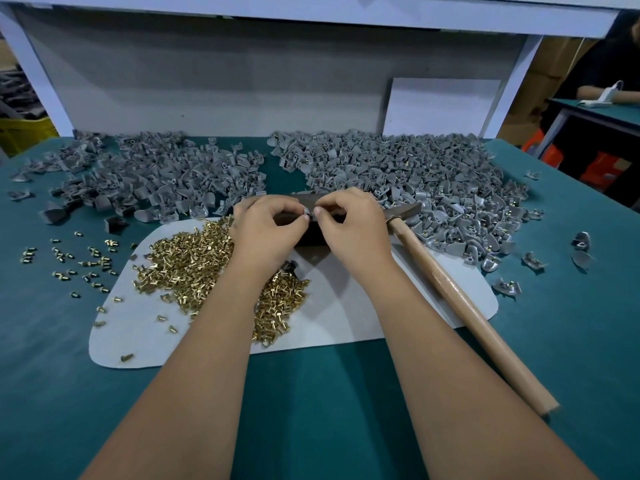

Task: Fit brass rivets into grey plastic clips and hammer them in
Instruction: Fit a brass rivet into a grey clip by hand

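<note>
Left hand (268, 230) and right hand (349, 230) together, pinching one grey clip (309, 213), mostly hidden by fingertips; rivet there indiscernible; hammer (450, 289) head part-obscured; no legible markings

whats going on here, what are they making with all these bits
A person is fitting brass rivets into grey plastic clips. Both hands meet over a dark block on the white mat: the left hand and the right hand pinch one small clip between their fingertips. The hammer lies untouched on the mat to the right. A rivet pile sits by the left wrist. One clip pile lies at the back left, and another pile at the back right shows brass here and there.
</note>
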